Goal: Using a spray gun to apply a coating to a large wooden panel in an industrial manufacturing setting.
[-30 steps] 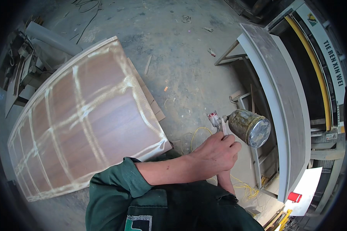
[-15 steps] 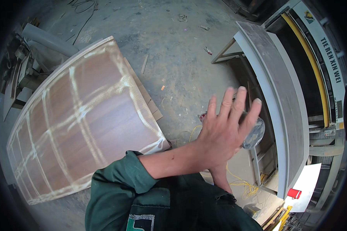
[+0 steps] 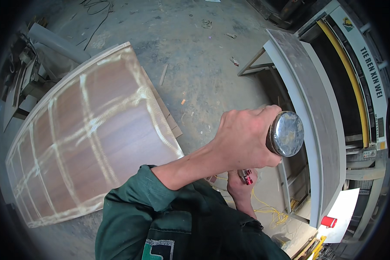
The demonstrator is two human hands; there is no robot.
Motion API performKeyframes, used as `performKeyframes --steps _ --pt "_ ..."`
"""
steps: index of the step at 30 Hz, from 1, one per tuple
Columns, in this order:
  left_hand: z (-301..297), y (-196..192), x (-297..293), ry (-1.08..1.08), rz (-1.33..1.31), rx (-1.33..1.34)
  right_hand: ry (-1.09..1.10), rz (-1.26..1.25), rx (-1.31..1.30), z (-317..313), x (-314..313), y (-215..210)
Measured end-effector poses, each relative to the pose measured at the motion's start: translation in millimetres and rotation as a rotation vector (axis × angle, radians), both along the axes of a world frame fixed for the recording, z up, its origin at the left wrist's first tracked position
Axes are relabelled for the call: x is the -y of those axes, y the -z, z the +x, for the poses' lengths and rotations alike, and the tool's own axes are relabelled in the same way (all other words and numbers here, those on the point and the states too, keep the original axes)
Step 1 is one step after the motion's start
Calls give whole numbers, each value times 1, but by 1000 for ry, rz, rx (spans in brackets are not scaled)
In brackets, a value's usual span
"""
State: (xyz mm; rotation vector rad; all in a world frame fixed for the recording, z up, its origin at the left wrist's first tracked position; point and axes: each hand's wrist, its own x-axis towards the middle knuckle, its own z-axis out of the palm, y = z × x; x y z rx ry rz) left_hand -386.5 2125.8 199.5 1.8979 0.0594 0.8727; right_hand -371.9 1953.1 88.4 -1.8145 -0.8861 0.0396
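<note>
Hands meet over a dusty concrete floor point(image 3: 195, 56) in this view from our own head, looking down. Our left hand point(image 3: 242, 141) comes up from a dark green sleeve point(image 3: 138, 199) and is curled tight around a shiny metal can point(image 3: 286, 133), its round bottom turned toward us, held up near the middle of the view. Just below it, our right hand point(image 3: 240, 188) is mostly hidden behind the left; it seems closed around a small tool with a red tip point(image 3: 246, 177), though we cannot tell the grip for sure. To our left lies a large curved brown wood panel point(image 3: 86, 138), streaked with pale crossing lines, resting on the floor. To our right stands a long grey curved board point(image 3: 316, 117) set on a frame, with a machine body point(image 3: 359, 78) behind it carrying a yellow stripe. A tangle of yellow cord point(image 3: 268, 210) lies on the floor below our hands, and a small red cup point(image 3: 328, 222) sits on a white sheet point(image 3: 344, 212) near the lower right
</note>
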Motion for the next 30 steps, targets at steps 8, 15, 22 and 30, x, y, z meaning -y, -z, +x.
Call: performKeyframes --steps 8,15,22,30 --pt "-15 -11 6 -93 159 97 257 -368 -208 3 0 -13" --pt "-91 33 16 51 112 -7 289 -173 -558 12 17 6" --pt "-103 96 4 289 -64 -761 233 8 -536 16 3 -4" --pt "-68 172 31 557 -537 -454 100 22 -500 14 -7 -16"
